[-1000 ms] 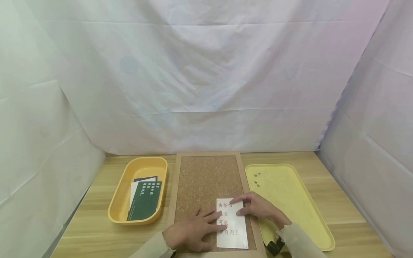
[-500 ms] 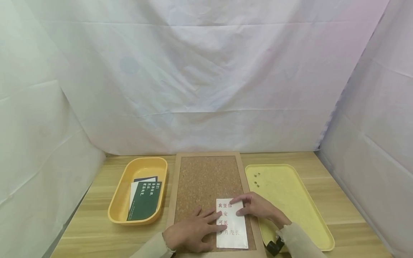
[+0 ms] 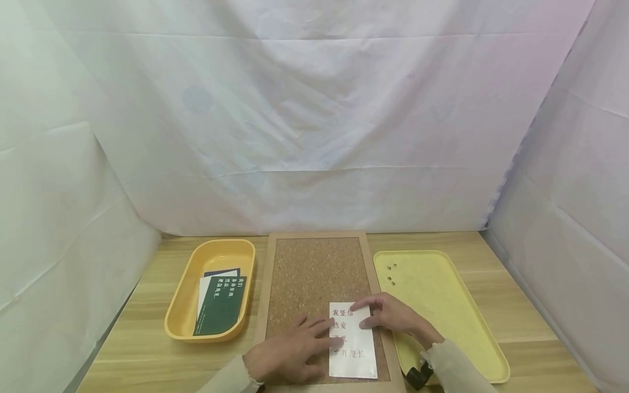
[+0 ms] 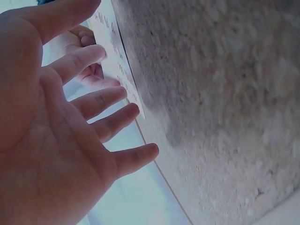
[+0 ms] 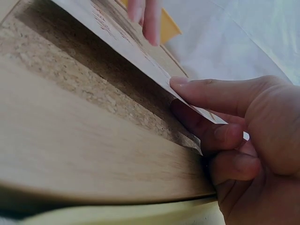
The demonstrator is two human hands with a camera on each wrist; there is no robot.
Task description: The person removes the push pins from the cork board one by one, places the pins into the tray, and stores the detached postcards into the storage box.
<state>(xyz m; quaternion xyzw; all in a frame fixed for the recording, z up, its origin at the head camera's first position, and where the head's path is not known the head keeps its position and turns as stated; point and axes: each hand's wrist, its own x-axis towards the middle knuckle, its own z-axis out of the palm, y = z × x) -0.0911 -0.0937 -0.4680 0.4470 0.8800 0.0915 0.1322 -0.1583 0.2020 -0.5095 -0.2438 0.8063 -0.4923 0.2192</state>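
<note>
A white card (image 3: 351,355) with red Chinese characters lies near the front right of the framed cork board (image 3: 316,267). My right hand (image 3: 393,315) pinches the card's right edge. In the right wrist view its thumb (image 5: 201,91) is on top and a finger is underneath, and that edge stands raised off the cork. Over the card's left side spreads my left hand (image 3: 295,349), fingers extended and apart. In the left wrist view those fingers (image 4: 112,126) are held above the board, palm showing; whether a fingertip touches the card I cannot tell.
Left of the board stands an orange-yellow tray (image 3: 179,305) holding a green card (image 3: 221,305), with a white and a dark blue one beneath. A flat yellow tray (image 3: 452,316) on the right carries several small pins (image 3: 391,279). White cloth (image 3: 314,136) encloses the table.
My left hand has lifted and shifted slightly left, uncovering more of the characters. The right hand keeps its pinch at the card's edge. The card has barely moved.
</note>
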